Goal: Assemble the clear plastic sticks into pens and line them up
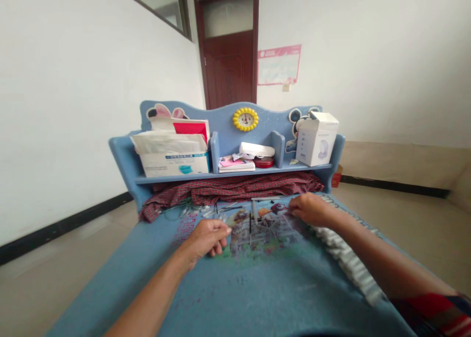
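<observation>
Two bare hands work over a blue child's desk (257,288) with a faded cartoon print, seen from the head camera. The left hand (206,237) rests on the desk top, fingers curled in, thumb and forefinger pressed tip to tip; whether anything sits in that pinch cannot be told. The right hand (310,209) lies further back, knuckles up, fingers bent down onto the print, and any hold is hidden. Between the hands lie a thin black stick (250,225) and a pale grey rod (265,198). Small clear plastic pieces (200,212) lie scattered just behind the left hand. A row of white ribbed pieces (348,261) runs beside the right forearm. Behind, a red checked cloth (235,187) lies bunched beneath the shelf, which carries a white and blue cardboard box of masks (174,163) and a white carton (316,141).
</observation>
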{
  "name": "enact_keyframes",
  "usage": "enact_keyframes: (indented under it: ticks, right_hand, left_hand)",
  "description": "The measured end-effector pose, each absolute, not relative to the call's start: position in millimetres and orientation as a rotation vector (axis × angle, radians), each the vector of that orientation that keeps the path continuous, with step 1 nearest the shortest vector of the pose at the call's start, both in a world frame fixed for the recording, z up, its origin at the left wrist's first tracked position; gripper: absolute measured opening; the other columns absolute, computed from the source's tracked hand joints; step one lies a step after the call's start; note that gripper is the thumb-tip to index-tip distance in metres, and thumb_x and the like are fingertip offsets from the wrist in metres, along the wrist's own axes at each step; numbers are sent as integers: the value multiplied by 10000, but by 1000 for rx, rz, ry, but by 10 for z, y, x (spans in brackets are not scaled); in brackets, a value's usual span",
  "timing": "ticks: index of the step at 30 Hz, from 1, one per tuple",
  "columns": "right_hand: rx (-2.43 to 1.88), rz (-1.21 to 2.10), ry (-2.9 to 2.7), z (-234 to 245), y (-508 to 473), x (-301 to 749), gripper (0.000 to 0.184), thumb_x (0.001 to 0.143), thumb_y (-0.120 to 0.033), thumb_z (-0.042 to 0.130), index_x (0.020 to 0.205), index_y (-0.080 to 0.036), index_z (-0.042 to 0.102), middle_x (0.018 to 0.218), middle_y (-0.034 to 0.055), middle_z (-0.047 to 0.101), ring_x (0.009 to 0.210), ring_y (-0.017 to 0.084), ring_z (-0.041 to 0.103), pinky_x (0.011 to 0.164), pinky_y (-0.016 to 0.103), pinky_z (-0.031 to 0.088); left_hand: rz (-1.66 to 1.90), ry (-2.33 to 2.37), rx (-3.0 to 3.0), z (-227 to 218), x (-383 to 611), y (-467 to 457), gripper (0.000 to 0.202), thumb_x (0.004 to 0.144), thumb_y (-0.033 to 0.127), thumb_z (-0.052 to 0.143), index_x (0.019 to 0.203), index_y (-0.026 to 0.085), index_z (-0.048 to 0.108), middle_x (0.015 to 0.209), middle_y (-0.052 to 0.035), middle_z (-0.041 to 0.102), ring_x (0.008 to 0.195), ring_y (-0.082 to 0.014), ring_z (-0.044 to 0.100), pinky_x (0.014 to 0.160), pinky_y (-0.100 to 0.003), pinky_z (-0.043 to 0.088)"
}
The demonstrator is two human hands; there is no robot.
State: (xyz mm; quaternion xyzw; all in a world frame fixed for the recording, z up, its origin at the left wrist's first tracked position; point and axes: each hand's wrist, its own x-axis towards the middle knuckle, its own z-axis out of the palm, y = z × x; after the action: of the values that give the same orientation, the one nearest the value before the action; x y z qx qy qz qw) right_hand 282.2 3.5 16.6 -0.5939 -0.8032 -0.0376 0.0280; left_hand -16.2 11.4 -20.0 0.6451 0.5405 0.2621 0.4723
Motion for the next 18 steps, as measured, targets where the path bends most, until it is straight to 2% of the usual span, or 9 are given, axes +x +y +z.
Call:
enact_keyframes:
  ticks: [2,6,12,15,18]
  right_hand:
    - [-1766,-17,-2471,135,133,2537,241,756,-234,471,859,-233,689,859,52,692,832,180,623,694,231,410]
    - [-1938,141,-2278,11,410,2066,238,725,-321,534,857,-210,697,904,92,687,893,215,619,706,250,433]
    - [-2076,193,-2140,-190,736,1752,345,687,-277,565,980,-118,657,971,178,661,895,260,627,673,292,470]
    - [-2103,269,-2119,-251,812,1751,291,653,-220,574,898,-104,681,859,168,687,822,240,648,631,265,474]
    - [-2092,388,-2115,-272,816,1797,160,632,-195,572,683,-102,692,604,121,676,608,195,653,537,228,464]
  left_hand:
    - [647,1330,1584,-203,-164,106,340,645,469,568,721,138,552,539,18,573,407,-81,501,386,-180,326]
    - [662,1333,1598,-221,-170,106,328,647,464,558,711,142,544,526,25,565,391,-78,490,375,-181,323]
    - [683,1330,1577,-227,-172,102,257,657,401,549,697,148,530,507,29,558,379,-80,483,365,-180,306]
    - [686,1330,1581,-222,-171,92,237,666,381,544,703,147,531,502,29,556,375,-77,479,363,-177,302]
    - [684,1323,1583,-227,-170,93,234,672,376,546,706,145,533,500,28,556,369,-74,474,362,-176,304]
